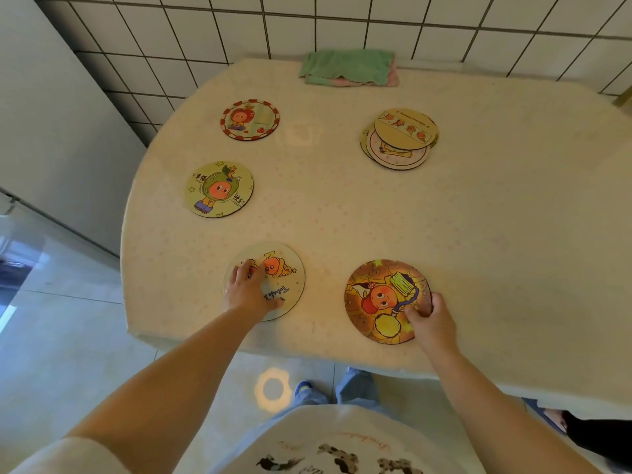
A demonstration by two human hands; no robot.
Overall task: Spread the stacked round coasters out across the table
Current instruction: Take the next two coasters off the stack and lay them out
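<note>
At 5 o'clock on the table (pixel 478 254), the right hand (pixel 431 323) pinches the edge of the orange coaster (pixel 383 301). At 7 o'clock the left hand (pixel 247 289) presses flat, fingers spread, on the pale coaster (pixel 285 268). Farther off lie the green-character coaster (pixel 219 189) at 9, the red-rimmed coaster (pixel 250 120) at 11, and the remaining stack (pixel 400 138) at 1. A folded cloth (pixel 349 67) sits at 12.
</note>
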